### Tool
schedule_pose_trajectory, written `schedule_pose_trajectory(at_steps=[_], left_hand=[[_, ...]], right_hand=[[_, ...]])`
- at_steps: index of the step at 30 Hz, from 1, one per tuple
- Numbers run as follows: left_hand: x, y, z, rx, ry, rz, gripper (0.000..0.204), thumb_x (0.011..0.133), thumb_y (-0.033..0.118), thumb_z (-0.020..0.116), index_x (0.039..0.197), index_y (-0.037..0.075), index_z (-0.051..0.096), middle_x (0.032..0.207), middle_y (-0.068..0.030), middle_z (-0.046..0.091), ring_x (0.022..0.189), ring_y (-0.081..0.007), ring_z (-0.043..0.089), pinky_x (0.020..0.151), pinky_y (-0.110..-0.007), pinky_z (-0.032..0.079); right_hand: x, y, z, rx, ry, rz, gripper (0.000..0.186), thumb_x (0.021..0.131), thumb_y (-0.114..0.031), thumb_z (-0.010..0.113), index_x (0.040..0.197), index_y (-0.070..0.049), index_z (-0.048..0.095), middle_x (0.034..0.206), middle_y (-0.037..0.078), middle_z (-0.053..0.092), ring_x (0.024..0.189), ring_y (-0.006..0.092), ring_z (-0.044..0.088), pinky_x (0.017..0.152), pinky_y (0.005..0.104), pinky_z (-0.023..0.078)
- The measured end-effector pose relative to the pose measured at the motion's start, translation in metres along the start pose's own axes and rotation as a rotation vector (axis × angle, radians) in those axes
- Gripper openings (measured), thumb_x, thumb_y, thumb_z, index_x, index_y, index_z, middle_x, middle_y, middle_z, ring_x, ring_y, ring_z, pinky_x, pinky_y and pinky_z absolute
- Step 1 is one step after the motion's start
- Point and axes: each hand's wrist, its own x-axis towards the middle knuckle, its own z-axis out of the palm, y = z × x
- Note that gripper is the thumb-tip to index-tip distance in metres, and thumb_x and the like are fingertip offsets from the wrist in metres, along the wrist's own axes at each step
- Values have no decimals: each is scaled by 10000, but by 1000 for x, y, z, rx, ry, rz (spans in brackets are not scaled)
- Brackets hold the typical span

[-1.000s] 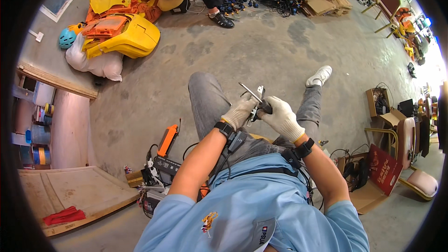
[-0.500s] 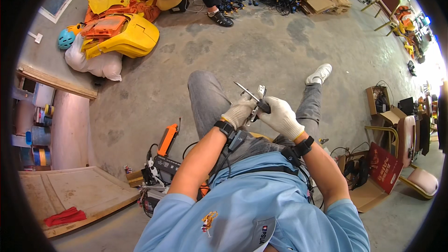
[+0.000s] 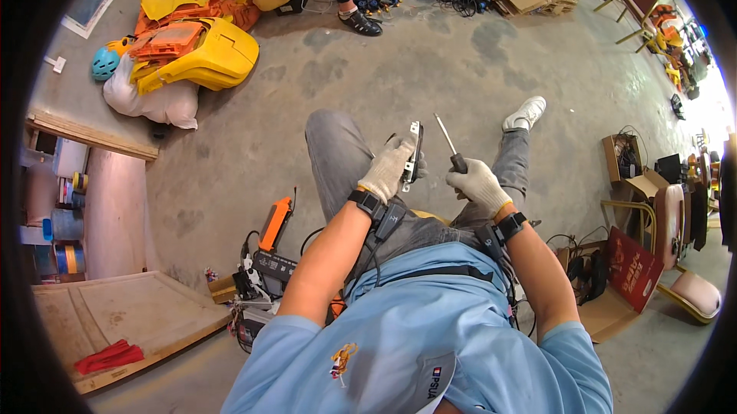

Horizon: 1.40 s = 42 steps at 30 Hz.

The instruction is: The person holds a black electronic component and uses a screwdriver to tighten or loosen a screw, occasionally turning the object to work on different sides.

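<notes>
My left hand (image 3: pixel 390 165), in a white knit glove, is closed round a narrow metal-and-black part (image 3: pixel 413 155) that stands nearly upright. What kind of part it is, I cannot make out. Apart from it, my right hand (image 3: pixel 479 187), also gloved, grips a screwdriver (image 3: pixel 456 155) by its dark handle. The thin shaft points up and slightly left, its tip touching nothing. Both hands are above my lap, between my spread knees.
On my left lie an orange-and-black tool (image 3: pixel 277 224), cables and a wooden panel (image 3: pixel 153 314) with a red cloth (image 3: pixel 110 357). Yellow and orange plastic shells (image 3: pixel 207 53) are piled at far left. An open cardboard box (image 3: pixel 606 320) is on my right. Another person's foot (image 3: pixel 361 24) is ahead.
My hands have moved apart. The screwdriver, which was crossing over the metal part, is now off to its right and points more upward. The metal part stays in my left hand.
</notes>
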Motion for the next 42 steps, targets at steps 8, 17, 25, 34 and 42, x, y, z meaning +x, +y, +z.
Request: schedule_pose_trajectory(at_steps=[8,17,25,34,42], left_hand=[[9,-7,-10,-252,55,-77,346,1112,337,555,1126,-5,599,954,-178,709,780,-262,744,699,-409,681],[3,-2,-12,-308,77,-27,337,1100,332,566,1057,3,621,912,-155,694,743,-253,730,649,-394,663],[8,-4,-24,-295,98,-50,374,1104,376,570,1163,7,586,927,-134,694,720,-220,727,615,-347,657],[2,0,-21,-271,63,-27,443,1113,401,537,1170,-34,605,966,-155,714,737,-218,737,634,-332,657],[-1,1,-22,-279,-78,64,477,1121,432,478,1215,-20,597,1011,-150,713,768,-197,731,630,-322,651]], right_hand=[[12,25,-12,223,39,186,184,860,-166,700,897,9,653,747,63,650,594,150,633,539,304,534],[19,43,-21,514,162,147,211,882,-166,724,985,11,672,755,58,643,591,148,614,561,299,530],[-2,35,-31,701,242,133,193,908,-166,714,1012,-16,652,801,50,638,644,140,627,582,301,543],[-42,-17,-44,305,27,35,423,914,-187,714,1262,40,632,945,44,638,780,118,630,717,288,576],[-75,-39,-52,297,-131,-176,527,906,-100,658,1413,39,617,950,10,641,792,73,595,704,248,516]])
